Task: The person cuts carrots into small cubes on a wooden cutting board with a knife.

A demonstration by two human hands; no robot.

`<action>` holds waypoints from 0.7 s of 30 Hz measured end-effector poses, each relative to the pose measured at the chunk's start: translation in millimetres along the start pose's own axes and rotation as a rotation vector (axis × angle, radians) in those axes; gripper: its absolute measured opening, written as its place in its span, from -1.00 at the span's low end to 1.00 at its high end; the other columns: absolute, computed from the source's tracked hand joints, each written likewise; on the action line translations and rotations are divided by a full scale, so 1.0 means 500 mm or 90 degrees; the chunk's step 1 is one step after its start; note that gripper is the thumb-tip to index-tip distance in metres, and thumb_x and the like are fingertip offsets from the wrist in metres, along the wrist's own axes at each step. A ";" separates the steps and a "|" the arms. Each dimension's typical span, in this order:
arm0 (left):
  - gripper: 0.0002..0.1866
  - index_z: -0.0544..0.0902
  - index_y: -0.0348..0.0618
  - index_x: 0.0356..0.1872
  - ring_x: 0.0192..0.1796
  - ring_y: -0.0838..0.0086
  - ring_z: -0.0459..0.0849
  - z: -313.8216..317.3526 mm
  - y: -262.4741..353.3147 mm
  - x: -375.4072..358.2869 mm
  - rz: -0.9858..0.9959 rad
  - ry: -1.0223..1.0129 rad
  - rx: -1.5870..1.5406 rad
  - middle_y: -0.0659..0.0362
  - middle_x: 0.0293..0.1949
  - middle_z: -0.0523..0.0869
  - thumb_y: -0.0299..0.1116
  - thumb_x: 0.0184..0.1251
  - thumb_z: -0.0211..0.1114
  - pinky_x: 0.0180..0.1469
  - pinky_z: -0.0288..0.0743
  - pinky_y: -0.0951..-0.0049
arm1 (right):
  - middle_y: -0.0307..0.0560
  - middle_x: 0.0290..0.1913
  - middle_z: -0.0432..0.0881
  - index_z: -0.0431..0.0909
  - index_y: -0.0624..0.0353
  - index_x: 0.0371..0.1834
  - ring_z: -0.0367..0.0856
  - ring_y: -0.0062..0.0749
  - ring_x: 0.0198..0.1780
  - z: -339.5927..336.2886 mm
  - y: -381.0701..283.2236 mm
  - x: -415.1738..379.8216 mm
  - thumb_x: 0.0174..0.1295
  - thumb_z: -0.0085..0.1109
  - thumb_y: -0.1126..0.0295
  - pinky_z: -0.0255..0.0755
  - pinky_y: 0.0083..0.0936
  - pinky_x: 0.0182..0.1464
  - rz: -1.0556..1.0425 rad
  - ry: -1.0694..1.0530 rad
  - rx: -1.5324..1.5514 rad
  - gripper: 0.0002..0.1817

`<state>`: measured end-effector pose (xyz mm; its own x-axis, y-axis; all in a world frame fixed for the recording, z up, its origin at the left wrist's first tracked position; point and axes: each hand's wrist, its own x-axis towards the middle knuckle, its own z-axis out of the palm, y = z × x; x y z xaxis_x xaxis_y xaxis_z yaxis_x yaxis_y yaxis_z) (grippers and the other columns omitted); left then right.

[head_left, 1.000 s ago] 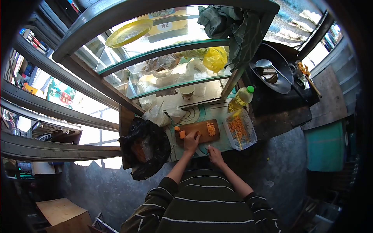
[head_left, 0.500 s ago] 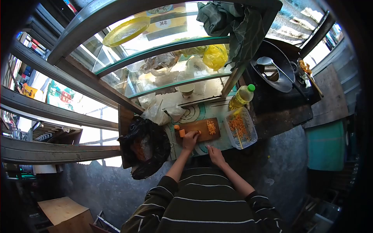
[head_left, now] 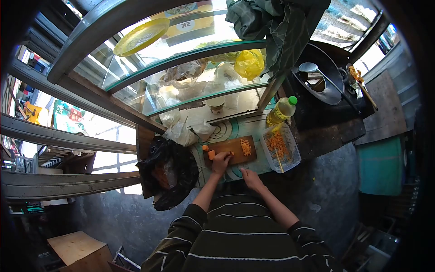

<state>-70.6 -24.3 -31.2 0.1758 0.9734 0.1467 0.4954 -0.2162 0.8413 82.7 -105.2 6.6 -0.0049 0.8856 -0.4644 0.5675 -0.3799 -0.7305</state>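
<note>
On a wooden cutting board [head_left: 226,146], my left hand [head_left: 220,163] is closed with its fingertips on a small piece of carrot [head_left: 232,153]. Two larger carrot chunks [head_left: 211,155] lie just beyond that hand, at the board's left end. A heap of diced carrot [head_left: 245,147] sits on the right end. Just off the board's near edge, my right hand [head_left: 252,179] is closed, thumb up; whatever it grips is too thin or hidden to make out. To the right stands a clear plastic container [head_left: 295,164] holding chopped orange bits and a yellowish-handled utensil [head_left: 279,162].
Behind the container stands an oil bottle [head_left: 282,111] with a green cap. A black plastic bag [head_left: 185,165] sits left of the board. A glass display case [head_left: 181,106] rises behind. At the right is a wok [head_left: 333,68] with a ladle [head_left: 309,68].
The view has shifted slightly. Both hands stay in nearly the same places, the left at the carrot piece and the right by the board's near edge.
</note>
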 end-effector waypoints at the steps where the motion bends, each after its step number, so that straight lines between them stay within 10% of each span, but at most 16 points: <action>1: -0.84 0.59 -0.33 -0.41 -0.36 0.23 0.64 0.000 -0.001 0.001 -0.001 0.000 -0.001 -0.01 -0.44 0.63 -0.50 -0.05 0.31 -0.31 0.49 0.37 | 0.33 -0.43 0.49 0.44 0.40 -0.41 0.47 0.20 -0.24 -0.002 0.000 0.002 0.30 -0.30 0.04 0.29 -0.18 -0.21 0.001 -0.001 0.000 -0.45; 13: -0.80 0.58 -0.35 -0.41 -0.38 0.17 0.61 -0.007 0.009 0.003 0.026 -0.002 -0.007 -0.04 -0.48 0.60 -0.43 -0.03 0.32 -0.34 0.45 0.32 | 0.38 -0.34 0.48 0.47 0.40 -0.38 0.42 0.25 -0.15 0.027 0.055 0.035 0.31 -0.34 0.04 0.27 -0.13 -0.13 0.016 -0.053 0.017 -0.43; 16: -0.80 0.58 -0.35 -0.40 -0.41 0.18 0.60 0.000 0.012 -0.002 0.015 0.010 0.005 -0.03 -0.49 0.59 -0.42 -0.02 0.32 -0.36 0.45 0.32 | 0.20 -0.53 0.51 0.44 0.33 -0.48 0.51 0.06 -0.40 0.029 0.080 0.041 0.30 -0.31 0.00 0.34 -0.25 -0.34 -0.011 -0.013 0.074 -0.44; 19: -0.79 0.59 -0.31 -0.41 -0.41 0.22 0.62 0.003 0.011 -0.011 0.000 0.027 0.048 0.01 -0.48 0.61 -0.37 -0.03 0.34 -0.37 0.44 0.36 | -0.12 -0.69 0.38 0.35 0.19 -0.59 0.41 -0.36 -0.65 0.013 0.069 0.033 0.29 -0.26 -0.05 0.25 -0.46 -0.57 0.278 -0.216 0.437 -0.47; 21: -0.80 0.60 -0.31 -0.40 -0.38 0.21 0.62 0.008 0.015 -0.015 0.021 0.059 0.040 0.01 -0.45 0.62 -0.38 -0.02 0.33 -0.34 0.46 0.35 | -0.36 -0.75 0.15 0.19 -0.01 -0.62 0.10 -0.68 -0.79 0.009 0.057 0.016 0.29 -0.29 -0.09 -0.01 -0.65 -0.76 0.216 -0.183 0.419 -0.54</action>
<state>-64.7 -33.5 -28.1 0.1149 0.9679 0.2235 0.5430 -0.2496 0.8018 95.3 -110.0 -20.0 -0.1826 0.6232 -0.7605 -0.0258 -0.7763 -0.6299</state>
